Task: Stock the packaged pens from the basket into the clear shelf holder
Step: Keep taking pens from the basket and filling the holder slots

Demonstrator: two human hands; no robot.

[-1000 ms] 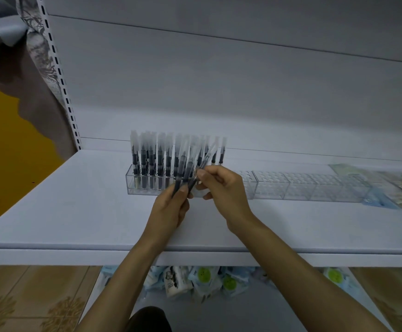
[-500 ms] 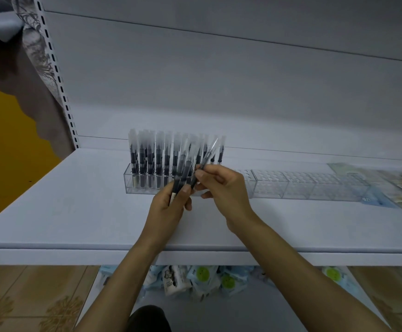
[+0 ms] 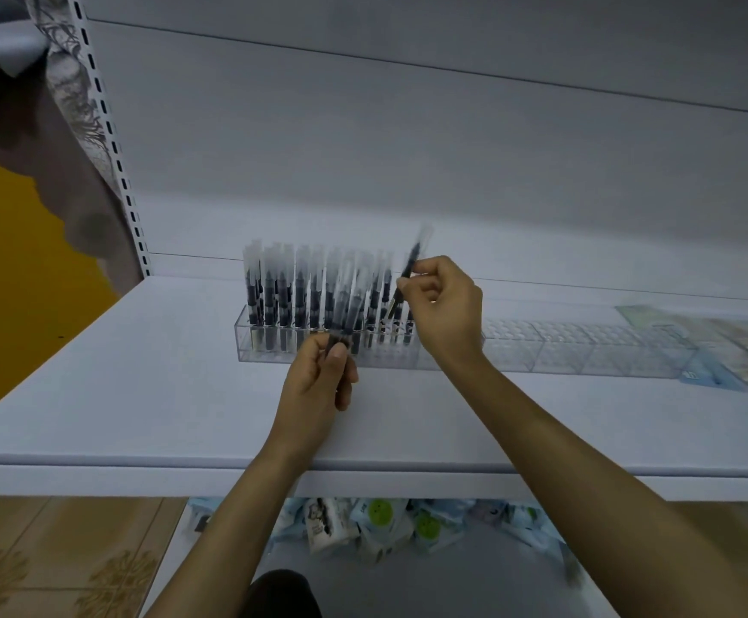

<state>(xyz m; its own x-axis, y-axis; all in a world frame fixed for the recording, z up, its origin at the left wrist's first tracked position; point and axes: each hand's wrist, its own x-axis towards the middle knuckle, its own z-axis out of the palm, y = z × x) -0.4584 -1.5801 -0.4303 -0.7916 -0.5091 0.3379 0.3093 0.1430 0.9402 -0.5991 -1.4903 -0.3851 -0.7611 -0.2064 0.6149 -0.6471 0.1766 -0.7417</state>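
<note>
Standing pens: rows of packaged pens (image 3: 318, 296) fill the left end of the holder (image 3: 243, 336), upright in their slots; we count this stretch as stocked.
Left hand: our left hand (image 3: 314, 390) grips a bundle (image 3: 346, 314) of packaged pens by the lower ends, just in front of the filled rows and above the shelf (image 3: 118, 394).
Change: half a second ago our right fingers were at this bundle, pinching one pen out of it; now the two hands are apart and that pen has left the bundle.
Right hand: our right hand (image 3: 446, 314) pinches the single pen (image 3: 410, 272) between thumb and fingers. The pen is raised, tilted and blurred with motion, above the right edge of the filled rows.
Meaning: the pen is separated and free, so we judge the step in hand to be lowering it, bottom end first, into the nearest free slot beside the last standing pens. The tilt will need straightening for it to drop in cleanly.
Free slots: the holder's right stretch shows only empty cells, so much of the task remains.
Packets: flat packets (image 3: 747, 345) lie on the shelf by the holder's far right end.
Basket: not in view.
</note>
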